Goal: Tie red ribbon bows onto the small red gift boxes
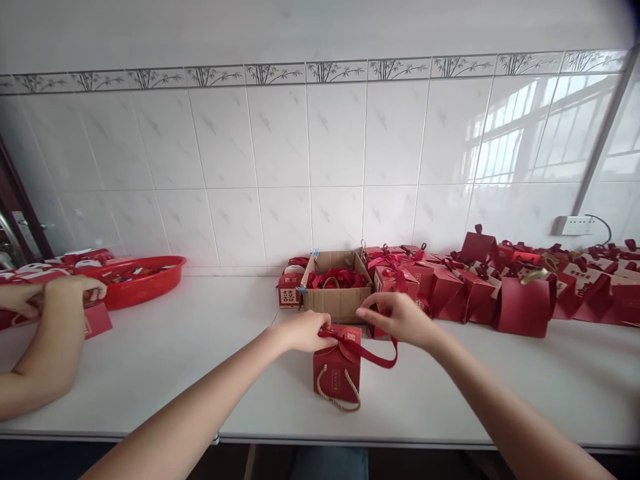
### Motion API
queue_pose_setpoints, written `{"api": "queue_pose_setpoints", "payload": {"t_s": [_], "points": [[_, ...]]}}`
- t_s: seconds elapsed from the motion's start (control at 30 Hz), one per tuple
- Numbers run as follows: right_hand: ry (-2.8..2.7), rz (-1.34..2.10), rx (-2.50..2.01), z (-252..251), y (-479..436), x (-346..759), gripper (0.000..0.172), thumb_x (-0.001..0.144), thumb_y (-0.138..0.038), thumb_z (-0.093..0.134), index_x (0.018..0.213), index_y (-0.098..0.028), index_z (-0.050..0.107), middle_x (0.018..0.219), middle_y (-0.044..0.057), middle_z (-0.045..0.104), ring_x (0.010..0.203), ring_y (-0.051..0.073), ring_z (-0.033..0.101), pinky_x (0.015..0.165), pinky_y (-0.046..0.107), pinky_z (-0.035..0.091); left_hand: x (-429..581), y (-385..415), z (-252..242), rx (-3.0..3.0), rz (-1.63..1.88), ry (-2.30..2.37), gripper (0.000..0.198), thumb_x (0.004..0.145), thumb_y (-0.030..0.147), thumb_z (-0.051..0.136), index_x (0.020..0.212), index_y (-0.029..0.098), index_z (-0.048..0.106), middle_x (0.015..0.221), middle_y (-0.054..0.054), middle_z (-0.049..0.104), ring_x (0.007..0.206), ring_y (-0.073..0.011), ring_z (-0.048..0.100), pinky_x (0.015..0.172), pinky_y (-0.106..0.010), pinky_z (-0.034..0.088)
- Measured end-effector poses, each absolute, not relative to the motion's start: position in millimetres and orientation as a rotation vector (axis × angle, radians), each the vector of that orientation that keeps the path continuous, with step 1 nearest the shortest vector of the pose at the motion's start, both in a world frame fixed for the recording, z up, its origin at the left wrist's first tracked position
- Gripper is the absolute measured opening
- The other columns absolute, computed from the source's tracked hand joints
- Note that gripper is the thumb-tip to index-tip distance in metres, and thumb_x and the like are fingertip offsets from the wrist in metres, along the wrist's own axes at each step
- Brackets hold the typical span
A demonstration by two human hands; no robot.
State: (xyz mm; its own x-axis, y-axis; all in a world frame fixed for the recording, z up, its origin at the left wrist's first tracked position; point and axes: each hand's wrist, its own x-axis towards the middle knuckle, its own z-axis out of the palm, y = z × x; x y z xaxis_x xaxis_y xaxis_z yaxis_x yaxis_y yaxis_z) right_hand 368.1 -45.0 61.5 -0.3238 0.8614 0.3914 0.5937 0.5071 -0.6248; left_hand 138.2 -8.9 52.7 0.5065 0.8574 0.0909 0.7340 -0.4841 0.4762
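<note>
A small red gift box with a twisted rope handle stands on the white table in front of me. Fingers closed, my left hand pinches a dark red ribbon at the top of the box. From there the ribbon loops out to the right and rises to my right hand. That hand is raised to the right of the box, fingers bent together round the ribbon's other part; the exact grip is partly hidden.
Behind the box stands an open cardboard carton holding red ribbons. Many red gift boxes line the wall at right. Another person's hands work at left near a red plastic basin of small wrapped items. A power socket is on the tiled wall.
</note>
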Motion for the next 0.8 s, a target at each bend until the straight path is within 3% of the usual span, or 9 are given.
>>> {"api": "queue_pose_setpoints", "payload": {"t_s": [0.13, 0.37, 0.53, 0.8], "points": [[-2.195, 0.506, -1.217, 32.3, -32.0, 337.4, 0.041, 0.076, -0.056, 0.061, 0.100, -0.023, 0.071, 0.088, 0.007, 0.072, 0.073, 0.021, 0.061, 0.058, 0.027, 0.040, 138.2, -9.6, 47.2, 2.369, 0.401, 1.261, 0.019, 0.068, 0.035, 0.059, 0.056, 0.022, 0.055, 0.056, -0.001, 0.056, 0.049, -0.0165, 0.047, 0.049, -0.026, 0.030], [-2.284, 0.510, -1.230, 14.4, -23.8, 320.5, 0.032, 0.076, -0.047, 0.062, 0.097, -0.027, 0.073, 0.078, 0.003, 0.073, 0.066, 0.019, 0.061, 0.055, 0.025, 0.035, 135.5, -12.5, 43.1, 2.368, 0.425, 1.196, 0.027, 0.077, 0.043, 0.052, 0.065, 0.019, 0.053, 0.079, -0.002, 0.055, 0.071, -0.0179, 0.052, 0.061, -0.027, 0.038], [-2.311, 0.494, -1.226, 14.1, -25.7, 320.4, 0.028, 0.077, -0.042, 0.061, 0.098, -0.027, 0.072, 0.082, 0.001, 0.073, 0.068, 0.016, 0.061, 0.054, 0.023, 0.035, 136.3, -11.5, 41.5, 2.339, 0.439, 1.202, 0.030, 0.080, 0.045, 0.048, 0.067, 0.018, 0.050, 0.078, -0.001, 0.055, 0.071, -0.0167, 0.052, 0.061, -0.026, 0.039], [-2.313, 0.459, -1.277, 12.6, -25.7, 318.9, 0.040, 0.077, -0.048, 0.059, 0.111, -0.028, 0.069, 0.082, 0.002, 0.073, 0.069, 0.018, 0.063, 0.055, 0.024, 0.039, 133.7, -7.5, 34.4, 2.319, 0.506, 1.294, 0.024, 0.079, 0.039, 0.046, 0.065, 0.020, 0.042, 0.073, 0.000, 0.052, 0.066, -0.0157, 0.052, 0.057, -0.025, 0.040]]}}
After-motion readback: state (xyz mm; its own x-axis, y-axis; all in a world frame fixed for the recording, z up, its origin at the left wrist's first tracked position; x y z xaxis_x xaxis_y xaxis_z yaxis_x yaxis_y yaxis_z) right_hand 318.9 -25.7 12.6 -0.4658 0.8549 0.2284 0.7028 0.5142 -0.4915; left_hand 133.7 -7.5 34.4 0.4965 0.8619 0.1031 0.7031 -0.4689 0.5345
